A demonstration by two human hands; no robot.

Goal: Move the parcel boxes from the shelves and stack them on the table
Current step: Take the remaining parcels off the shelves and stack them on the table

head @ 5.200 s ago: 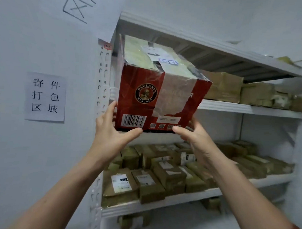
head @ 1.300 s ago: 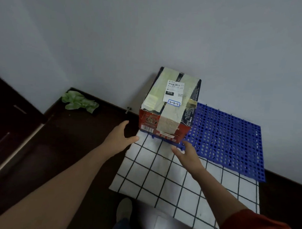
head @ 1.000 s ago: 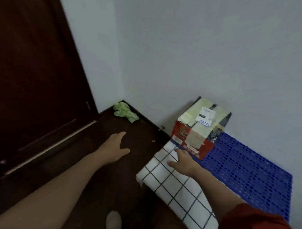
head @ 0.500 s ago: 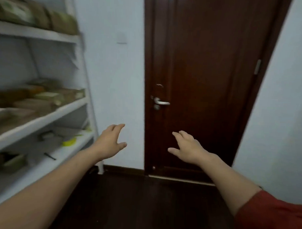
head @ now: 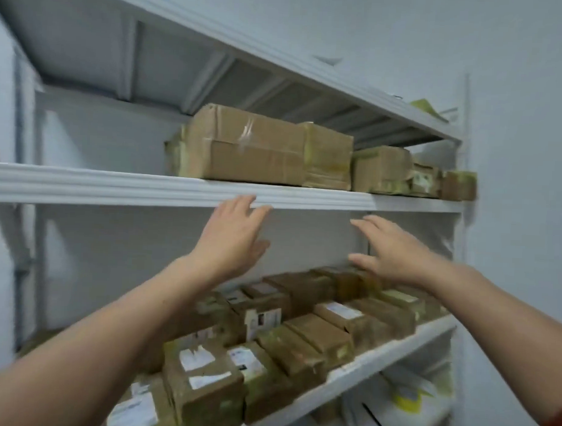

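Note:
A white metal shelf unit (head: 146, 187) fills the view. On its upper shelf lies a large brown taped cardboard parcel (head: 243, 147), with smaller brown parcels (head: 383, 168) in a row to its right. My left hand (head: 231, 236) is raised with fingers spread, its fingertips at the shelf's front edge just below the large parcel. My right hand (head: 390, 248) is raised beside it, fingers straight, holding nothing. Many small labelled parcels (head: 301, 325) cover the shelf below my hands.
The left part of the upper shelf is bare. A higher shelf board (head: 278, 59) overhangs the parcels. A white wall (head: 523, 157) stands to the right of the unit. The lowest shelf holds papers and a yellow item (head: 403, 400).
The red box was carried from the shelf and set on the blue mat by the wall. I turned past the door back to the shelves, and both empty hands have risen toward the upper shelf.

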